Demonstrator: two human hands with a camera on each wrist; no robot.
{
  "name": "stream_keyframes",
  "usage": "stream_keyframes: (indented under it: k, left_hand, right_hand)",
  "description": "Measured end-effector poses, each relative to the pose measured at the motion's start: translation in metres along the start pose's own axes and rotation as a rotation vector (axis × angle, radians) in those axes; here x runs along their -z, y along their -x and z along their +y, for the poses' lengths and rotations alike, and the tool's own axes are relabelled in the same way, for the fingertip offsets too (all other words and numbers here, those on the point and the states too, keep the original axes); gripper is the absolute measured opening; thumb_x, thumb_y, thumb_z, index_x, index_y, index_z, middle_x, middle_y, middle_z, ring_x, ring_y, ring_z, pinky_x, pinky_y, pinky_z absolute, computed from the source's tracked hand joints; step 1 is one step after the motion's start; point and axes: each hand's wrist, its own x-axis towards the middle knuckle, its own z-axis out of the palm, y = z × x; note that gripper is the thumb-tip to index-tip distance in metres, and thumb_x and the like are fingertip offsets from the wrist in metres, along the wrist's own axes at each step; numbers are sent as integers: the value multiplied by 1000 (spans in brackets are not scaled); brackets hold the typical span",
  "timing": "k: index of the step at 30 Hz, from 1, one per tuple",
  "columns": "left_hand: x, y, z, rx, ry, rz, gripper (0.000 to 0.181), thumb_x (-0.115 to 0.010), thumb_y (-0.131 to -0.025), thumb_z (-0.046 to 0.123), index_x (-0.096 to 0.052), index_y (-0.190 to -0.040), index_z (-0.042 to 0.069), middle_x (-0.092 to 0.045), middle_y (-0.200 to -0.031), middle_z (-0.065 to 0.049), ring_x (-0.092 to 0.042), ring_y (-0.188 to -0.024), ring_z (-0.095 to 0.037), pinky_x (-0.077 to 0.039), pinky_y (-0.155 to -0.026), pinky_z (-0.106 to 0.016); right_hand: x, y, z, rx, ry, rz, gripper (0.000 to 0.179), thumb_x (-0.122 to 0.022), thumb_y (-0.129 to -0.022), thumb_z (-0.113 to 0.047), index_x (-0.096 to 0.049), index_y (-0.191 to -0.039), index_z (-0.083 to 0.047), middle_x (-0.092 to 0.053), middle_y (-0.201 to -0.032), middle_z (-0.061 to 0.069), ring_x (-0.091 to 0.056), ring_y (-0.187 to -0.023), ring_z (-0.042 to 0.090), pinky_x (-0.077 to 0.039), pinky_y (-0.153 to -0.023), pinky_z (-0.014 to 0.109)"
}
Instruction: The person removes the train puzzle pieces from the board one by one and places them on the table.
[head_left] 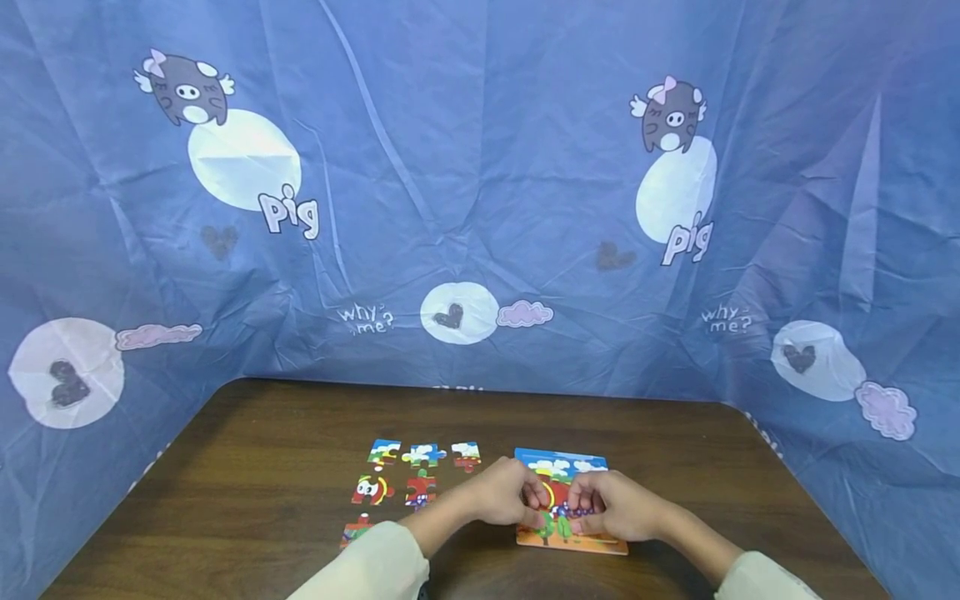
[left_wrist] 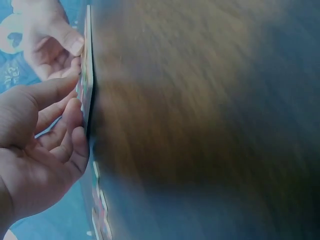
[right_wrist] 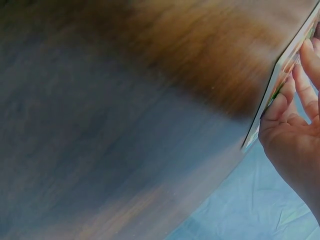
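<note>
A thin picture board point(head_left: 573, 544) with blue sky, clouds, green plants and an orange ground lies at the right of the wooden table. My left hand point(head_left: 504, 493) is over its left side, thumb and bent fingers at the face. From the right, my right hand point(head_left: 621, 507) reaches in, its bent fingers and thumb also at the printed face. In the left wrist view the left hand point(left_wrist: 45, 130) has its fingertips right at the board point(left_wrist: 88, 75). The right wrist view has the right hand point(right_wrist: 295, 130) along the board's edge point(right_wrist: 270, 87). I cannot tell whether either hand pinches a puzzle piece.
Several loose jigsaw pieces lie left of the board, including a sky piece point(head_left: 423, 455), a face piece point(head_left: 371, 490) and an orange-edged piece point(head_left: 355, 532). My left forearm point(head_left: 442, 517) partly covers that group. Blue printed cloth point(head_left: 480, 217) hangs behind the wooden table point(head_left: 247, 467).
</note>
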Motion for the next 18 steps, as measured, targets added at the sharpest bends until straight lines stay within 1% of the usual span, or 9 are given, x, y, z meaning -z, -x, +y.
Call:
stream_keyframes:
  k: [5,9,11,18]
  left_hand:
    - [-7,-5,3,4,-29,-3,20,-91,-77,12,-74,-87,7,-63,-72,10,-55,-68,3,-48,-66,-15]
    - [-12,-6,4,31,-58,11,24,-94,-75,20,-73,-84,11,-63,-72,10,-55,-66,2,-49,-65,-16]
    - [-13,-6,5,40,-70,12,25,-94,-74,23,-73,-82,12,-62,-70,11,-55,-65,2,-49,-64,-16]
    - [-17,-6,7,45,-118,15,27,-95,-73,25,-71,-78,14,-60,-68,13,-54,-64,2,-48,-63,-15]
  right_hand:
    - [0,0,0,-1,9,0,22,-83,-87,-20,-65,-95,-12,-57,-80,-5,-53,-70,4,-46,-61,22]
    - [0,0,0,-3,26,9,21,-83,-87,-20,-65,-94,-12,-57,-79,-6,-52,-69,4,-46,-60,22]
    - [0,0,0,4,39,20,22,-84,-86,-21,-65,-93,-13,-57,-77,-6,-52,-69,4,-46,-60,22]
    - [-2,3,1,58,67,58,23,-85,-85,-21,-64,-89,-12,-56,-74,-9,-52,-67,2,-46,-59,22]
